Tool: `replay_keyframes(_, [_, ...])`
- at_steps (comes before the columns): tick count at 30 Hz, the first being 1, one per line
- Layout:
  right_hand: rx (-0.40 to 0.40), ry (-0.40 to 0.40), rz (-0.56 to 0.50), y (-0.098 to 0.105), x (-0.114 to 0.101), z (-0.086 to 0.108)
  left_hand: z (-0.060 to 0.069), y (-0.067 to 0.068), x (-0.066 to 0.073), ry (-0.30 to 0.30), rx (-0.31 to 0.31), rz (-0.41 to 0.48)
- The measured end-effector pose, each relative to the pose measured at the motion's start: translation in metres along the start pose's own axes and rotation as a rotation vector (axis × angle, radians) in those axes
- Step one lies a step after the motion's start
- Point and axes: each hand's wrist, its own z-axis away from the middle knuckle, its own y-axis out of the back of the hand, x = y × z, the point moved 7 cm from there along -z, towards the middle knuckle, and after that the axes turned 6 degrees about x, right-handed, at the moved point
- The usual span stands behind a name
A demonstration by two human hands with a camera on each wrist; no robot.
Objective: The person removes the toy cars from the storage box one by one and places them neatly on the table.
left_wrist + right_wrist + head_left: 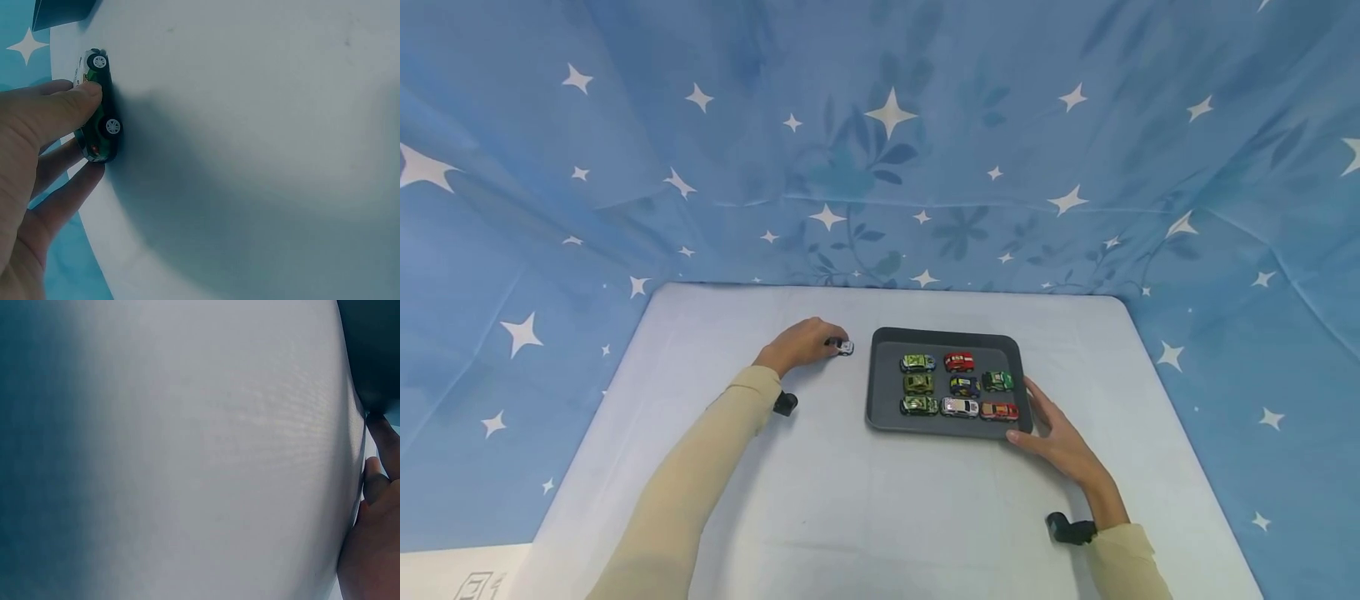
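My left hand pinches a small toy car just left of the tray. In the left wrist view the toy car shows a white and dark green body, with the thumb across its side. A dark grey rectangular tray holds several toy cars in loose rows: camouflage green, red, blue, white and orange-red ones. At the tray's front right corner rests my right hand, thumb on the front edge and fingers stretched along the right side. Only part of the right hand appears in the right wrist view, beside the tray.
Everything stands on a white table. A blue star-patterned curtain hangs behind and at both sides. Each wrist wears a black camera mount. Printed white material lies at the lower left corner.
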Motion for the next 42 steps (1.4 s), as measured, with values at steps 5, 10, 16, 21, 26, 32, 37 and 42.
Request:
replay_keyframes(5, [0.003, -0.009, -0.004, 0.001, 0.0, -0.001, -0.002, -0.002, -0.004, 0.009, 0.009, 0.004])
replay_keyframes(10, [0.006, -0.013, 0.0, 0.0, 0.002, -0.001, -0.003, -0.003, -0.008, 0.023, 0.003, 0.015])
replay_keyframes(16, [0.006, -0.009, 0.005, -0.001, 0.001, 0.0, -0.001, -0.001, -0.009, 0.033, 0.0, 0.047])
replay_keyframes(21, [0.006, -0.017, 0.012, 0.0, 0.002, 0.0, -0.001, 0.002, -0.009, 0.067, 0.016, 0.074])
replay_keyframes(26, [0.002, -0.016, 0.007, 0.0, 0.004, 0.0, -0.003, 0.003, -0.005, 0.082, 0.055, 0.117])
replay_keyframes(32, [0.007, -0.017, 0.015, 0.0, 0.002, 0.0, -0.011, 0.002, 0.003, 0.073, 0.101, 0.172])
replay_keyframes(37, [0.005, -0.02, 0.014, -0.001, -0.001, 0.001, -0.02, 0.002, 0.012, 0.05, 0.136, 0.189])
replay_keyframes(42, [0.006, -0.011, 0.02, 0.0, -0.001, 0.002, -0.03, 0.004, 0.025, 0.009, 0.171, 0.2])
